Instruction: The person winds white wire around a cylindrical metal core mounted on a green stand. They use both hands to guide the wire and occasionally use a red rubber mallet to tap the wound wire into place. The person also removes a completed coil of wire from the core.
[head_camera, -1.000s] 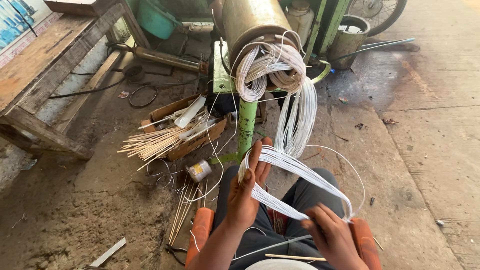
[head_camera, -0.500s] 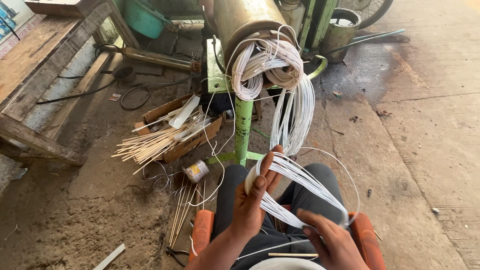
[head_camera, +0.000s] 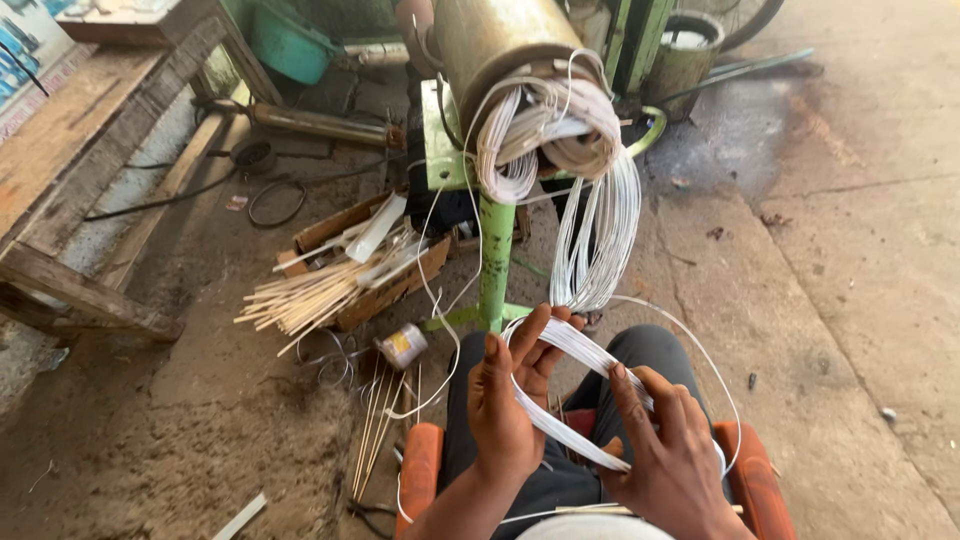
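My left hand and my right hand hold a small coil of white cord over my lap. The left hand's fingers are hooked through the near end of the loop, and the right hand pinches the strands on the other side. A loose white strand arcs from the coil out past my right hand. Ahead stands a green metal stand with a brown drum, draped with larger hanks of the same white cord.
An orange seat shows under my legs. On the dirt floor to the left lie a cardboard box with thin bamboo sticks, a small tin can and loose wire. A wooden bench stands at far left.
The coil between my hands has become shorter and more gathered. My right hand has moved in closer to the left hand. The camera view has shifted slightly.
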